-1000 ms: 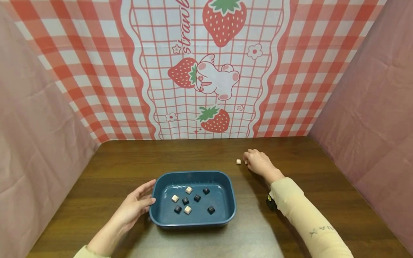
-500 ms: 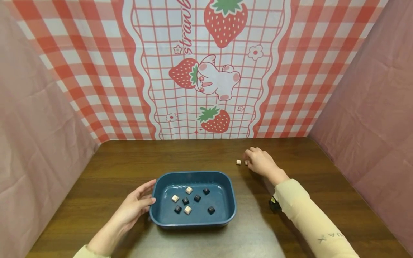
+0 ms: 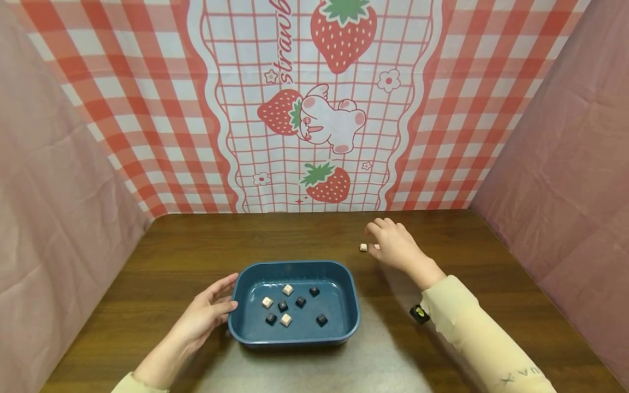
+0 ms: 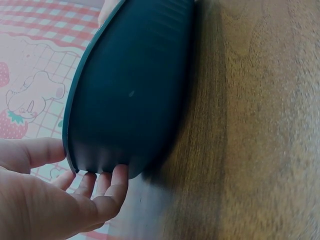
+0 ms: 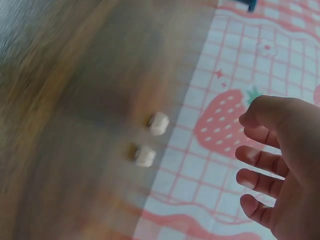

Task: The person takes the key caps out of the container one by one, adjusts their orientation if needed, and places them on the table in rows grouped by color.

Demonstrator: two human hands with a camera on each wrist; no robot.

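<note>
My left hand (image 3: pixel 199 316) rests at the left end of a blue rectangular tray (image 3: pixel 295 342). In the left wrist view its thumb touches the rim and its fingers (image 4: pixel 120 180) lie against the outer wall. Inside the tray are a white keycap (image 3: pixel 286 320), a black keycap (image 3: pixel 321 320) and several more of both colours. Over the table's back right my right hand (image 3: pixel 395 245) has loosely bent fingers with nothing between them. Two white keycaps, the left one (image 3: pixel 363 247) and the right one (image 5: pixel 145 156), stand beside each other near it; my hand partly hides one in the head view.
The brown wooden table (image 3: pixel 196 234) reaches a red-and-white checked strawberry cloth (image 3: pixel 324 71) at the back. Pink cloths (image 3: pixel 555 164) hang at both sides. A black wrist device (image 3: pixel 420 314) sits under the right sleeve.
A second white keycap came into view beside the first as my right hand shifted and its fingers lifted and loosened. The left hand and the tray have stayed put.
</note>
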